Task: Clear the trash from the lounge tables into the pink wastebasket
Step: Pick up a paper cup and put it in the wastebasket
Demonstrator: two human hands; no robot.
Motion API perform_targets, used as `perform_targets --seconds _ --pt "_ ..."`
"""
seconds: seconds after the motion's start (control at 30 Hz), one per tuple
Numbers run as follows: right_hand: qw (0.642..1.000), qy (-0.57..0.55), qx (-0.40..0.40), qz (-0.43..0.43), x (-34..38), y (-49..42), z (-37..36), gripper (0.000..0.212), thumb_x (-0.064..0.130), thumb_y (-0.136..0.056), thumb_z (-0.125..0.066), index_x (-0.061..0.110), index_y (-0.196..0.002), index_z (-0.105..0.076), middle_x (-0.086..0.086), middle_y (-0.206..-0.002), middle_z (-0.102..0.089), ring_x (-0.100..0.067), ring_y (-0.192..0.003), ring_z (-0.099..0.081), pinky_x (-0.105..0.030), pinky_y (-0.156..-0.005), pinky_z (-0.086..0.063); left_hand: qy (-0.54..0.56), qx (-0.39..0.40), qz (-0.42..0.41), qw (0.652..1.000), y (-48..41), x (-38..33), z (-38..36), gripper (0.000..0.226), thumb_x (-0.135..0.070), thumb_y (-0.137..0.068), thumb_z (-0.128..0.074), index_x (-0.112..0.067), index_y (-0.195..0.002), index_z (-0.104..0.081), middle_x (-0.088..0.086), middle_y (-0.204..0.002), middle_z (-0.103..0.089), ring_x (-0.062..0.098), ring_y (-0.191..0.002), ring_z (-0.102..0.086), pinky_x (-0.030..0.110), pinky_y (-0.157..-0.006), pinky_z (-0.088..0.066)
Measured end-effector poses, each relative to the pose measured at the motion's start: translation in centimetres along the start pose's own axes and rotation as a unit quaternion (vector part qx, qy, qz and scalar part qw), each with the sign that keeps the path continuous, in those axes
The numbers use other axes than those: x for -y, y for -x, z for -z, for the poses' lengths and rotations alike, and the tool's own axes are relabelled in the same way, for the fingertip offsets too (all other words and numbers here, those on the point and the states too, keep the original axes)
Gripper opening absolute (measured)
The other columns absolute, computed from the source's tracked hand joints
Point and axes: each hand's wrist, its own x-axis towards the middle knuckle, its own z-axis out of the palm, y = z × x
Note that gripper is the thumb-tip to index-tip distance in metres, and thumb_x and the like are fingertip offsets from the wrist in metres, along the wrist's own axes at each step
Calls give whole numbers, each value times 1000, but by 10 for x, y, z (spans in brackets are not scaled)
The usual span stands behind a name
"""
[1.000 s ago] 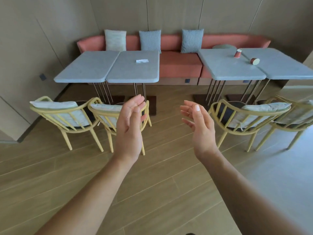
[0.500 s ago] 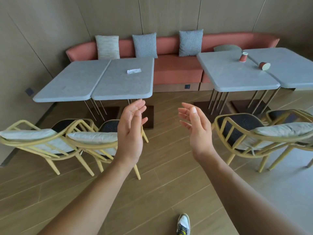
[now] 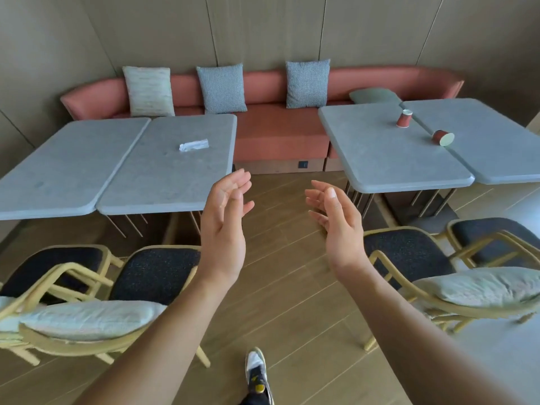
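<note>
4 tbls [image 3: 163, 176], 4 chrs [image 3: 155, 273], 2 cups [image 3: 404, 118], 1 wrapper [image 3: 193, 145], 4 pillows [image 3: 221, 88].

Ahead of the left hand [image 3: 223, 232], a mottled grey tabletop [image 3: 163, 176] and a white wrapper [image 3: 194, 145]. Ahead of the right hand [image 3: 336, 226], a second tabletop [image 3: 388, 159], grey too, with an upright cup [image 3: 404, 118] in red and a tipped cup [image 3: 442, 137], red with a pale end. Beyond both hands, a coral sofa [image 3: 277, 133], one streaky beige cushion [image 3: 148, 91] and fine-checked blue-grey cushions [image 3: 222, 87]. Beside the wrists, yellow-framed chairs [image 3: 155, 273] with dark speckled seats and mint pads [image 3: 87, 320].

Grey left tables [image 3: 73, 159] with crumpled wrapper [image 3: 193, 145], right tables [image 3: 394, 162] with standing cup [image 3: 404, 119], tipped cup [image 3: 442, 137]
</note>
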Motion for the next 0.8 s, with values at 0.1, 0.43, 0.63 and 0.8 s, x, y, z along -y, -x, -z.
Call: perform_targets --seconds 0.1,0.43,0.63,0.8 --pt "1000 11 -16 2 -17 -57 1 49 67 -93 -46 36 -123 -71 14 -118 -75 -5 -118 -68 -27 -100 -55 -2 18 6 1000 -50 35 -20 36 -56 -99 -44 -43 -130 -58 -11 -143 -64 6 -134 -60 40 -110 -55" --pt "995 49 -90 18 -55 -274 -11 60 69 -94 -45 27 -129 -71 15 -118 -75 -4 -118 -68 -34 -104 -54 44 113 2 993 -253 128 -83 30 -54 -103 -46 -53 -128 -62 -17 -140 -66 9 -136 -60 40 -109 -56" --pt "990 61 -127 15 -76 -358 1 54 70 -95 -44 35 -126 -70 19 -118 -75 -3 -119 -68 -37 -104 -54 38 161 -1 986 -341 159 -129 29 -58 -101 -45 -61 -124 -62 -21 -139 -66 9 -135 -61 43 -108 -55" --pt "984 76 -162 13 -95 -424 29 39 69 -98 -44 48 -116 -71 21 -114 -75 -5 -115 -68 -40 -105 -54 65 207 6 976 -400 186 -187 37 -52 -100 -45 -38 -130 -61 -20 -138 -66 7 -132 -62 27 -106 -54"
